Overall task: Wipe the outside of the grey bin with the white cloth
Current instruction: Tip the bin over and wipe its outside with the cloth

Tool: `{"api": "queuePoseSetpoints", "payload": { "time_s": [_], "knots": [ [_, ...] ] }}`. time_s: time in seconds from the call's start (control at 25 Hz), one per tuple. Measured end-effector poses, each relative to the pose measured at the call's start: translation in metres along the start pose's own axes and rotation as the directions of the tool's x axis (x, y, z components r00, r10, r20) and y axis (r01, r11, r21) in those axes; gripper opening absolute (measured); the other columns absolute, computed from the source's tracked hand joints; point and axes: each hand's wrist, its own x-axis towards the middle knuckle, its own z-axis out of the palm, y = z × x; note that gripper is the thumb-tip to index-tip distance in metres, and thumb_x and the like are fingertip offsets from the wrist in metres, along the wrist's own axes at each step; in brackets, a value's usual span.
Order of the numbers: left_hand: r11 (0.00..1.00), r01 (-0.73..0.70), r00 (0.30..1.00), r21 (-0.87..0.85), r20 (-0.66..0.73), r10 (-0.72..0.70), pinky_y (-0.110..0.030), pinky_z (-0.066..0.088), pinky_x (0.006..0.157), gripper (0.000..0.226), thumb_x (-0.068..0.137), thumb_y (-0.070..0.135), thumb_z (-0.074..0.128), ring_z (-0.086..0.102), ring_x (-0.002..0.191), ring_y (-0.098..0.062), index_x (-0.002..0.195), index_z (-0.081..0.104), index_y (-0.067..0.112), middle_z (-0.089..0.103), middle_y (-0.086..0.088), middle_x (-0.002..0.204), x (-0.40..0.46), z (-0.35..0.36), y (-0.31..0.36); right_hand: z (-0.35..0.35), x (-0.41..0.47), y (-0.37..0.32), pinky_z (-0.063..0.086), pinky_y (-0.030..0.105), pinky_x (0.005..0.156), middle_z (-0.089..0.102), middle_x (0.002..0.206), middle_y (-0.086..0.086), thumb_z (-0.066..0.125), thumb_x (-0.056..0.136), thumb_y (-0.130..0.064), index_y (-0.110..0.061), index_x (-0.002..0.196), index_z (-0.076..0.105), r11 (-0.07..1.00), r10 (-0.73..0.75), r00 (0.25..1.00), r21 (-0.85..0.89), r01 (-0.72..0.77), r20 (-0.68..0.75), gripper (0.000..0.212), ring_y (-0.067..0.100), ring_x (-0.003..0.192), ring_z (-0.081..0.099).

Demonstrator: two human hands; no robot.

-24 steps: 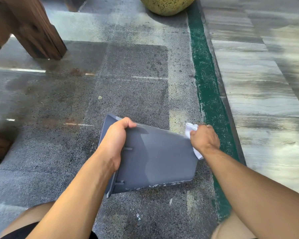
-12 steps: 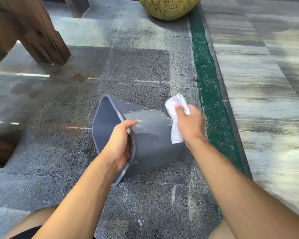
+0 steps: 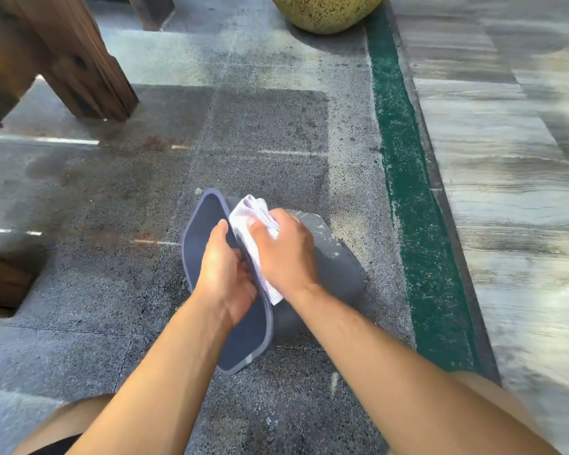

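The grey bin point(image 3: 332, 267) lies tipped on its side above the stone floor, its open mouth turned to the left and towards me. My left hand point(image 3: 222, 275) grips the bin's rim, fingers curled over the edge into the opening. My right hand point(image 3: 284, 249) presses the crumpled white cloth point(image 3: 255, 221) against the bin's outer wall just behind the rim. Part of the cloth hangs down below my right palm. The bin's far side and base are hidden.
A dark wooden furniture leg point(image 3: 76, 57) stands at the upper left, another wooden piece point(image 3: 0, 277) at the left edge. A speckled yellow-green pot point(image 3: 326, 11) sits at the top. A green strip point(image 3: 414, 198) divides the granite from pale tiles point(image 3: 513, 192) on the right.
The bin has been turned so its mouth faces more towards me. My right hand with the cloth moved left from the bin's far end to just behind the rim, close to my left hand.
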Motion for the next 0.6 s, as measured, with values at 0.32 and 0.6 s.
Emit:
{"api": "queuePoseSetpoints", "payload": {
  "time_s": [0.32, 0.6],
  "knots": [
    [0.996, -0.066, 0.994, 0.064, -0.077, 0.071, -0.037, 0.058, 0.091, 0.055, 0.102, 0.052, 0.037, 0.077, 0.096, -0.020, 0.118, 0.074, 0.014, 0.082, -0.005, 0.106, 0.000, -0.001, -0.007, 0.035, -0.022, 0.009, 0.040, 0.049, 0.092, 0.059, 0.103, 0.009, 0.049, 0.099, -0.050, -0.019, 0.105, 0.053, 0.980, 0.043, 0.999, -0.196, -0.039, 0.020, 0.032, 0.038, 0.101, 0.057],
    [0.984, -0.022, 0.989, 0.179, -0.140, 0.048, -0.045, 0.052, 0.106, 0.045, 0.098, 0.049, 0.042, 0.073, 0.107, -0.021, 0.110, 0.074, 0.019, 0.080, -0.001, 0.110, 0.014, -0.007, -0.009, 0.044, -0.015, 0.022, 0.040, 0.050, 0.091, 0.056, 0.097, 0.007, 0.045, 0.097, -0.053, -0.023, 0.103, 0.048, 0.959, 0.024, 1.000, -0.282, -0.025, -0.006, 0.031, 0.037, 0.099, 0.056]
  ]
}}
